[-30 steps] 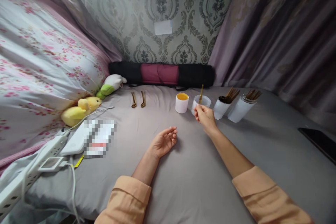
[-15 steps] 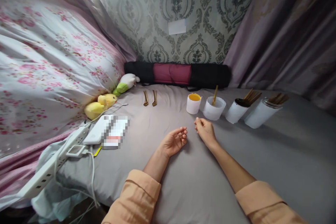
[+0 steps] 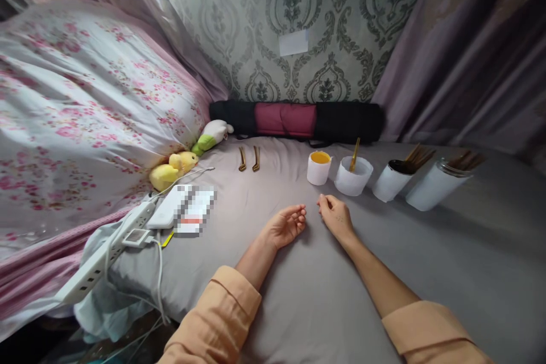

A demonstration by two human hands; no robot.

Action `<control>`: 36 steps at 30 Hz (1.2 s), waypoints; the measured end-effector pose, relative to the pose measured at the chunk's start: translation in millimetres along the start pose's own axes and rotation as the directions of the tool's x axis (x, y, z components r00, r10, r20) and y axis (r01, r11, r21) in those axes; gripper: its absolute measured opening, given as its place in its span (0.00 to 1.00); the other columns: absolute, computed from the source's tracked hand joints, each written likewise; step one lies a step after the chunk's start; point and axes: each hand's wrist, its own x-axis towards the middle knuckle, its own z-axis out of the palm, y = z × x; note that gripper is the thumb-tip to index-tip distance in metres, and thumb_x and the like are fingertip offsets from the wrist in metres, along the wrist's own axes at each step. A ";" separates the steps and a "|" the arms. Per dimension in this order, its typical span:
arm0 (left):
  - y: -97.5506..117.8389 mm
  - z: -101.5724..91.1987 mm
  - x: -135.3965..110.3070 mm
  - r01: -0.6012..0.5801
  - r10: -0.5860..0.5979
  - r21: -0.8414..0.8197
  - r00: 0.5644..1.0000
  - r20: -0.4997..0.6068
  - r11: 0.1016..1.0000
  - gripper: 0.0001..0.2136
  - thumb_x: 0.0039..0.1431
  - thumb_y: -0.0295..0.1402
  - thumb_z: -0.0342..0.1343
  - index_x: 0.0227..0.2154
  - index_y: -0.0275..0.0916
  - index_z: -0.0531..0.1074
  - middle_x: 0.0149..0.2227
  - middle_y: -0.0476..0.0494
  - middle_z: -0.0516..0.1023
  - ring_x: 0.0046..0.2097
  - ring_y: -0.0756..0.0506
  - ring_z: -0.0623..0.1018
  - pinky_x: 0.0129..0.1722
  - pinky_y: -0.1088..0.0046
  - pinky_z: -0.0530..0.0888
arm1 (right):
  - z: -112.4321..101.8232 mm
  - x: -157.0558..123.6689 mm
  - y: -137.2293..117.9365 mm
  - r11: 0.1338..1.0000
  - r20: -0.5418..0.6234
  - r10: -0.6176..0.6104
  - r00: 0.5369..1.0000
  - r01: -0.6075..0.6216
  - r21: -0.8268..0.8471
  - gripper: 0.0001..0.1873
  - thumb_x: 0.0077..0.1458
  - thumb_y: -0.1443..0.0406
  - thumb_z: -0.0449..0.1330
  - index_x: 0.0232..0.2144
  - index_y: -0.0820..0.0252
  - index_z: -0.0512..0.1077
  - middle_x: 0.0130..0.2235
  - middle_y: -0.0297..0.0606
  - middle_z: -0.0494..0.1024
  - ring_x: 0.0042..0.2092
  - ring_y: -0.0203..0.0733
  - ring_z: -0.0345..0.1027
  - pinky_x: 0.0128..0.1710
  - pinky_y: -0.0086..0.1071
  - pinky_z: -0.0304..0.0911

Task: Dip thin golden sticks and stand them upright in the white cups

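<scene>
My left hand (image 3: 289, 224) rests on the grey sheet with its palm turned up. Its fingers curl loosely, a little apart, and hold nothing. Just to its right, my right hand (image 3: 335, 216) lies with its back up and its fingers folded in, thumb against the forefinger. Nothing sticks out of it, though its palm is hidden. Nearest beyond it stand a white cup with a yellow inside (image 3: 319, 173) and a wider white cup (image 3: 353, 181) with a thin gold stick (image 3: 355, 153) in it. Two bronze-coloured bent pieces (image 3: 242, 159) lie farther off to the left.
A white container (image 3: 387, 183) and a jar wrapped in white (image 3: 433, 187), both holding brown sticks, stand right. Left are a power strip (image 3: 104, 256), a white power bank (image 3: 171, 209), cables, a blurred box (image 3: 194, 216) and plush toys (image 3: 170, 170). A black-and-maroon roll (image 3: 285, 119) lies behind.
The view has shifted slightly, so the things appear a little farther right. Both hands keep nearly the same pose and place on the sheet.
</scene>
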 end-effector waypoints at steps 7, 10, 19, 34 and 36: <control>17.1 2.8 3.6 -0.022 0.039 0.125 0.991 -0.128 0.992 0.02 0.52 0.23 0.52 0.29 0.31 0.69 0.23 0.47 0.70 0.22 0.56 0.67 0.21 0.83 0.65 | 0.2 -0.4 0.7 1.000 0.003 -0.014 1.000 0.014 0.005 0.23 0.54 0.51 0.45 0.23 0.60 0.69 0.20 0.38 0.72 0.21 0.37 0.62 0.21 0.28 0.53; 27.7 5.6 5.2 -0.032 0.064 0.180 0.982 -0.175 0.983 0.02 0.53 0.23 0.51 0.28 0.31 0.68 0.23 0.47 0.69 0.21 0.56 0.67 0.20 0.83 0.65 | 0.3 0.0 0.3 1.000 0.006 -0.009 1.000 0.009 -0.001 0.23 0.54 0.51 0.45 0.23 0.60 0.69 0.20 0.38 0.71 0.21 0.37 0.62 0.21 0.28 0.53; 59.8 5.7 15.2 -0.069 0.159 0.314 0.949 -0.271 0.947 0.02 0.52 0.22 0.51 0.27 0.30 0.68 0.22 0.47 0.69 0.20 0.57 0.67 0.19 0.83 0.66 | -1.0 -0.5 -1.6 1.000 0.019 -0.002 1.000 0.003 -0.019 0.21 0.54 0.53 0.45 0.24 0.61 0.70 0.24 0.39 0.74 0.22 0.36 0.62 0.21 0.27 0.53; 134.9 -14.9 31.5 -0.145 0.508 0.670 0.769 -0.386 0.728 0.04 0.47 0.21 0.56 0.23 0.32 0.66 0.19 0.47 0.68 0.18 0.56 0.66 0.17 0.83 0.61 | 0.3 0.1 0.5 0.999 0.016 -0.013 1.000 0.013 -0.030 0.21 0.54 0.54 0.45 0.23 0.60 0.69 0.23 0.40 0.74 0.22 0.37 0.62 0.21 0.27 0.52; 142.8 -16.4 33.0 -0.127 0.552 0.715 0.731 -0.402 0.688 0.05 0.47 0.22 0.57 0.24 0.33 0.65 0.19 0.48 0.68 0.19 0.56 0.66 0.18 0.82 0.61 | 0.4 0.0 0.6 0.999 0.018 -0.010 1.000 0.011 -0.032 0.21 0.54 0.53 0.45 0.23 0.60 0.69 0.23 0.40 0.74 0.22 0.37 0.62 0.21 0.28 0.52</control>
